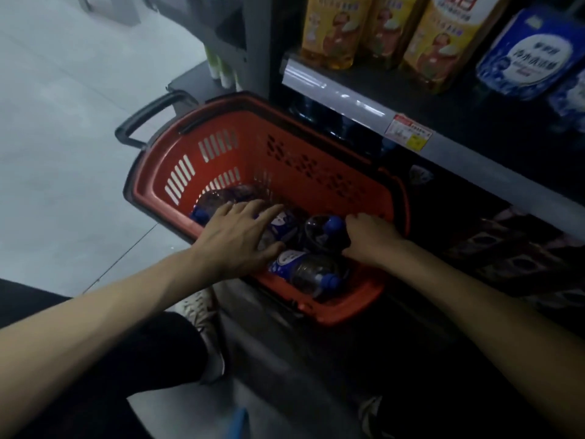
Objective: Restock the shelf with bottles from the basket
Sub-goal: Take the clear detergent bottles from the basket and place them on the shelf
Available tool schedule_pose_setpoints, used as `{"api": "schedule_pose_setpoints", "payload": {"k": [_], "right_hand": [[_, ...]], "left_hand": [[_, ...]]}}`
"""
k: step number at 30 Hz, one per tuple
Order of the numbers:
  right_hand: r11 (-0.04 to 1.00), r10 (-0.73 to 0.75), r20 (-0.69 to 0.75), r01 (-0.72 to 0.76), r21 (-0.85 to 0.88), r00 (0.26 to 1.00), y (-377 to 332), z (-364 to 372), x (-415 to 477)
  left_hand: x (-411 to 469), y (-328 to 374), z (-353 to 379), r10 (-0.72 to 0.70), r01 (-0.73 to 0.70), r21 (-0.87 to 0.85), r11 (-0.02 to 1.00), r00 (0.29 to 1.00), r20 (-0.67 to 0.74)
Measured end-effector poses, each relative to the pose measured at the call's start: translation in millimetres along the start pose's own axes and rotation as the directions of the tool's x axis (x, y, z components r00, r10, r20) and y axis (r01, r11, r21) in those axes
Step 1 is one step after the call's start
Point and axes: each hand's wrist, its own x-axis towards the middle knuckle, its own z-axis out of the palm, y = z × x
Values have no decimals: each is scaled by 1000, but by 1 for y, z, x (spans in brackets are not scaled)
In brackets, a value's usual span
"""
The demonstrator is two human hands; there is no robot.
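Bottles (304, 270) with blue caps lie on their sides in the red basket (253, 147), which stands on the floor (63, 122) against the foot of the shelf (332, 90). One lies along the basket's near edge, another in its left corner. The left hand (240, 239) is spread, fingers straight, over a labelled one in the middle. The right hand (370, 239) curls round a dark bottle (330, 226) just below its cap, near the basket's right edge; in the dim light the grip seems firm. Oil bottles (332, 30) and blue packs (531, 52) stand on the shelf above, with a price tag (408, 131) on its front edge.
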Motion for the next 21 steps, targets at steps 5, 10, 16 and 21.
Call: {"api": "schedule_pose_setpoints", "payload": {"k": [5,10,16,21], "right_hand": [[991,-123,-109,116,-69,986,-24,-7,13],[936,-351,-91,353,2,932,-65,-5,38],[906,-387,-158,406,117,908,-130,2,103],[887,-442,-152,456,73,884,-167,4,147]], "left_hand": [[-4,-22,-4,-122,122,-8,992,992,-8],[-10,-49,-11,-190,192,13,981,979,-66],[-15,-77,-22,-236,241,28,970,965,-110],[-15,-106,-22,-244,243,-27,970,963,-115]]}}
